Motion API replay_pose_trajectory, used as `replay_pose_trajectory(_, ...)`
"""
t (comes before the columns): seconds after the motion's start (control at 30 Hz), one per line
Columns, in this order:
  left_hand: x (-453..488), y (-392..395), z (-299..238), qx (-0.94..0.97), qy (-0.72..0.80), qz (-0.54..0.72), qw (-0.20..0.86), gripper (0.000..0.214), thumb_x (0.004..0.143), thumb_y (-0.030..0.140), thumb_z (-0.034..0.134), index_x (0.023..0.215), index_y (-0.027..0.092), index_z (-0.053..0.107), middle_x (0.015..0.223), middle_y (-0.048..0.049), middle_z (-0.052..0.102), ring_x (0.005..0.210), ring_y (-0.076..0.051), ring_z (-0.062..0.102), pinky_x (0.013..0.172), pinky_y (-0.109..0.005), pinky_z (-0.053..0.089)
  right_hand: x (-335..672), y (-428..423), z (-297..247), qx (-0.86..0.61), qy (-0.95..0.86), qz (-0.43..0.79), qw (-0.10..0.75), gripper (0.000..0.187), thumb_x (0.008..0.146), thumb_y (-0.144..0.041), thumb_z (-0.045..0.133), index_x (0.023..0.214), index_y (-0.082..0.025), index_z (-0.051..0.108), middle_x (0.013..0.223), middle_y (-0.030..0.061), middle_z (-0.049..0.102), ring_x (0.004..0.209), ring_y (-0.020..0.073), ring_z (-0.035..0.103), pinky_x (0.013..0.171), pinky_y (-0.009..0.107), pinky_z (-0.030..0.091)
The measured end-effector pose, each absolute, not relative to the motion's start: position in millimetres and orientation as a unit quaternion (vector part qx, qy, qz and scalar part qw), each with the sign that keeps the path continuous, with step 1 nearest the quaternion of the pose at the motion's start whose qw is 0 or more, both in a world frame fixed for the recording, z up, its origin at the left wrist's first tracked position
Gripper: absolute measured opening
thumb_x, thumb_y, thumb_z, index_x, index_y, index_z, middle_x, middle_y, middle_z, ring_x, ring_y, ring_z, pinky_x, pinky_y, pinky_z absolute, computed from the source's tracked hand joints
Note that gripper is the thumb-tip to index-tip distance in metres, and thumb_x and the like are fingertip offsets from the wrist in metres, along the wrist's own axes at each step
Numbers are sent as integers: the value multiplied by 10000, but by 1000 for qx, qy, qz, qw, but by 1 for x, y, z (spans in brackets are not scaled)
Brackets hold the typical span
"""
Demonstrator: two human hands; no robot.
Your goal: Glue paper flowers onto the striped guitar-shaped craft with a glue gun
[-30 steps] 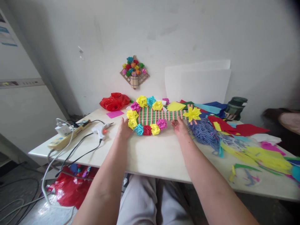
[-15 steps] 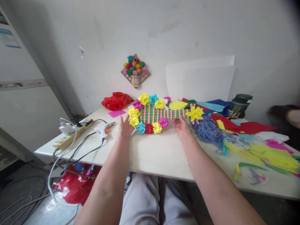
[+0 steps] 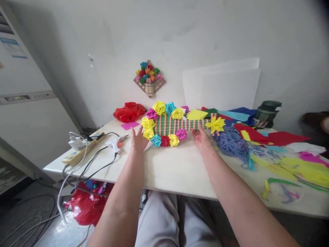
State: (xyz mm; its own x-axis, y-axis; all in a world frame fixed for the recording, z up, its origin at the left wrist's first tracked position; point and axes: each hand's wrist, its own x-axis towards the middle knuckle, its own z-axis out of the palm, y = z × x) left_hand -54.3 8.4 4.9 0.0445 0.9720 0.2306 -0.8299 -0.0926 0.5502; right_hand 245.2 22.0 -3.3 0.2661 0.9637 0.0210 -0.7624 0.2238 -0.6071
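At the middle of the table (image 3: 177, 175), a paper guitar (image 3: 166, 124) is held with its stringed front turned to the camera. The left hand (image 3: 138, 140) is spread open at the rounded end, its thumb standing free; the right hand (image 3: 202, 138) is half-curled under the neck, and whether it is clasped there cannot be told.

With support that looks light, the guitar could be tipped or dropped, likeliest at the rounded end, where no thumb is closed over the edge. If it is swung right, its head could be snagged in the yarn (image 3: 231, 142); if carried left, the glue gun (image 3: 115, 144) could be knocked and, should its tip be hot, paper could be scorched. Flowers (image 3: 159, 107) could be crushed by a harder squeeze.

The table's right end is cut off by the frame. The guitar's back is hidden, and contact between its lower edge and the table cannot be confirmed. Some fingers are partly covered, and the small scraps (image 3: 286, 195) at front right are blurred.
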Motion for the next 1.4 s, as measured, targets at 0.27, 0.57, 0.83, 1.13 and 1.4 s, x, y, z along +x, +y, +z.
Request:
replay_pose_trajectory(0.27,-56,9,4,309,93,678,661,488,782,618,434,921,198,640,1076,-102,643,1051,-284,574,864,-456,452,242,21,0,-256,-190,575,753,125,822,-216,580,720,-146,563,547,6,630,522,91,610,532,183,546)
replay_pose_trajectory(0.57,-58,8,7,320,80,683,652,562,774,628,432,999,149,619,1153,-157,605,1098,-289,548,891,-457,445,237,21,4,-234,-225,571,754,71,798,-162,599,733,-162,572,584,-4,647,552,84,623,571,177,548)
replay_pose_trajectory(0.83,-66,15,3,300,129,706,628,530,784,602,438,927,122,611,1029,-156,658,1019,-269,598,892,-426,456,227,15,9,-222,-260,579,740,70,764,-143,625,746,-175,565,608,-11,666,586,95,642,610,196,558)
replay_pose_trajectory(1.13,-67,18,3,301,161,720,604,527,750,616,480,916,134,612,1032,-151,659,1017,-273,600,900,-433,455,224,12,10,-211,-264,582,740,146,711,-146,680,778,-193,558,629,-35,665,594,93,650,594,187,556)
replay_pose_trajectory(1.4,-67,18,2,318,141,732,586,553,733,638,474,897,131,621,1052,-150,651,1043,-257,585,910,-400,451,222,15,8,-185,-239,590,749,113,706,-151,674,725,-172,564,602,-24,639,573,86,619,606,192,545)
